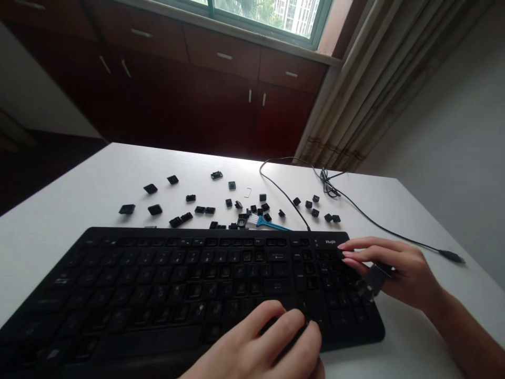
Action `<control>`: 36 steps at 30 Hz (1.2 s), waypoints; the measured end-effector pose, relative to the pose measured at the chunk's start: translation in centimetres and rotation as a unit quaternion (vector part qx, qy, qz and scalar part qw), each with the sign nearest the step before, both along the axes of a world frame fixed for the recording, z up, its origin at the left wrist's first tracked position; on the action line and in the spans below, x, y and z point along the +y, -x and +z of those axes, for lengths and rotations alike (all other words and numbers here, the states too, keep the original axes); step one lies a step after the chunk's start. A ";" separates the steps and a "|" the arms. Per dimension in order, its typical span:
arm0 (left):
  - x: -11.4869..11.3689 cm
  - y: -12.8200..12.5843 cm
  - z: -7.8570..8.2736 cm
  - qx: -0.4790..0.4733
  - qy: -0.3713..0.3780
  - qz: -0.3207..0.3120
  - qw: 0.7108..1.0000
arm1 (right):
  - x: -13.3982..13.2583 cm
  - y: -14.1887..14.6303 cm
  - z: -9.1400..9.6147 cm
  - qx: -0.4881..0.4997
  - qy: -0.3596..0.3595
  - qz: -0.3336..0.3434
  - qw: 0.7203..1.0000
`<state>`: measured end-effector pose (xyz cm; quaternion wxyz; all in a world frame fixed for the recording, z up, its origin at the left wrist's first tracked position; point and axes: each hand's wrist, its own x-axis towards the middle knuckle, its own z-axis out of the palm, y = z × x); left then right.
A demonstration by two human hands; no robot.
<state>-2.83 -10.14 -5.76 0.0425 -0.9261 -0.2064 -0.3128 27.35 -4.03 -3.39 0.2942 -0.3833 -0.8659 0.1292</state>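
- Left hand [256, 342] at near edge of black keyboard [165, 284], low and right of centre; fingers [294, 329] in a narrow curl on the keys, any pinch hidden, so grip not clear
- Right hand [406, 271] at far right end of keyboard, over number pad; fingertips [347, 252] resting on keys, dark plastic piece [374, 279] held against the fingers, exact kind unclear
- Several bare key sockets [246, 256] across keyboard, caps off
- Loose black keycaps [199, 209] scattered on white table [79, 205], just beyond keyboard's far edge, left to right
- Blue brush [268, 223], white bristles, among keycaps, nearly touching keyboard's far edge
- Black cable [327, 184] bundled at far right of table, running right to plug [452, 256]
- Dark wooden cabinets [221, 110] beyond table; window [268, 16] above; curtain [379, 89] at right
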 end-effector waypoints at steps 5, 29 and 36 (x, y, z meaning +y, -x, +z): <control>0.1 -0.1 0.0 -0.005 0.001 -0.008 1.000 | 0.1 -0.3 -0.1 -0.025 -0.003 0.020 0.999; 0.1 0.3 0.7 0.012 0.013 -0.017 1.000 | 0.2 -0.6 0.6 -0.062 -0.026 0.055 0.996; 0.3 0.3 0.6 0.004 0.024 -0.016 1.000 | 0.2 -0.9 0.8 -0.081 -0.007 0.066 0.994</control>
